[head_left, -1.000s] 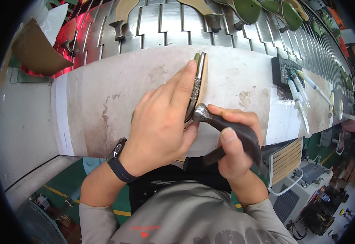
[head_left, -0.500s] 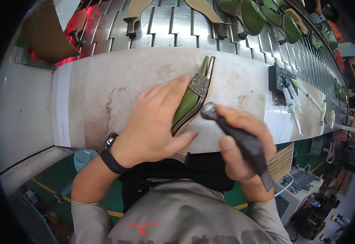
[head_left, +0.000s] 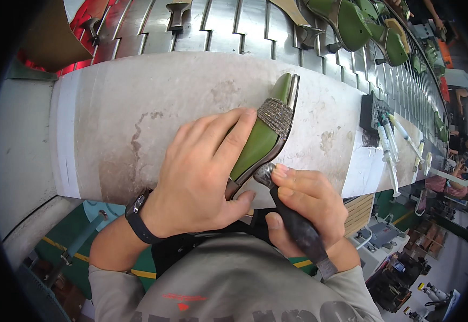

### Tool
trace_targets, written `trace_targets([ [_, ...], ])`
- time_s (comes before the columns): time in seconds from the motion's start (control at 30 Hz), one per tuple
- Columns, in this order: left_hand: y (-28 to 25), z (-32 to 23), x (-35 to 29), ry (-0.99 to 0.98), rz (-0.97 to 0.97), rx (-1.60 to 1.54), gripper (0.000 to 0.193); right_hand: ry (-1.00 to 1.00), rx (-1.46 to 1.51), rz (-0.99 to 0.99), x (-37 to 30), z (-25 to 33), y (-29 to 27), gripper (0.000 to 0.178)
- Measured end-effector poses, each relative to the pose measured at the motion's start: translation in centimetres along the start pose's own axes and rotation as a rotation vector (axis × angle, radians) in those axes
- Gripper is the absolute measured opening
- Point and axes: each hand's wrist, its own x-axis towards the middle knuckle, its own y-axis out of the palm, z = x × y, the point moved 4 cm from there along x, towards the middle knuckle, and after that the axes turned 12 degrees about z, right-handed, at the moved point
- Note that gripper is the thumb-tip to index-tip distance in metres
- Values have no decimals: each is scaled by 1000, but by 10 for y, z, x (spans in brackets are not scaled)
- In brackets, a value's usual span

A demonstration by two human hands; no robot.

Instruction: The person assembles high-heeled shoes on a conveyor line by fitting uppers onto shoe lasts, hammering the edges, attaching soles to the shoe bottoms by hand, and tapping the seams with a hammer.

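A green shoe (head_left: 258, 145) with a glittering band and a dark sole edge lies on its side on the pale worktop. My left hand (head_left: 204, 166) is closed over its near half, fingers on the upper and thumb by the near end, which is partly hidden. My right hand (head_left: 317, 206) grips a hammer-like tool (head_left: 298, 222) with a rounded metal face, a dark wrapped middle and a flat metal end. That rounded face is at the sole edge, next to my left thumb; whether it touches cannot be made out.
Beyond the worktop (head_left: 191, 80) runs a slatted metal conveyor (head_left: 223, 32) carrying green heeled shoes (head_left: 346, 27) and heeled soles (head_left: 178, 16). Several syringes (head_left: 388, 147) lean at a black block (head_left: 371, 115) on the right. A brown curved panel (head_left: 54, 37) stands at the far left. Other people work at far right.
The hammer-like tool has come down and left, from beside the shoe to its sole edge near my thumb. My left hand keeps its hold on the shoe. The whole view has shifted slightly.
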Motion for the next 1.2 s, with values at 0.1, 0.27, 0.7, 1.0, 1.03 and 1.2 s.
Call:
trace_targets([
  [0.1,-1,-2,-2,15,-26,-2,103,13,52,-49,-4,4,11,36],
  [0.27,3,0,-6,48,-59,49,107,69,302,-49,-15,10,28,36],
  [0.7,-4,-3,-10,72,16,100,122,14,205,-231,-26,10,15,34],
  [1.0,-11,-10,25,-77,78,30,101,231,499,-251,-10,-17,-24,29],
  [1.03,-8,-13,35,-111,15,-66,97,239,556,-322,-7,-18,-34,27],
  [1.2,-1,-15,47,-204,92,23,88,337,609,-207,26,-42,-40,21],
])
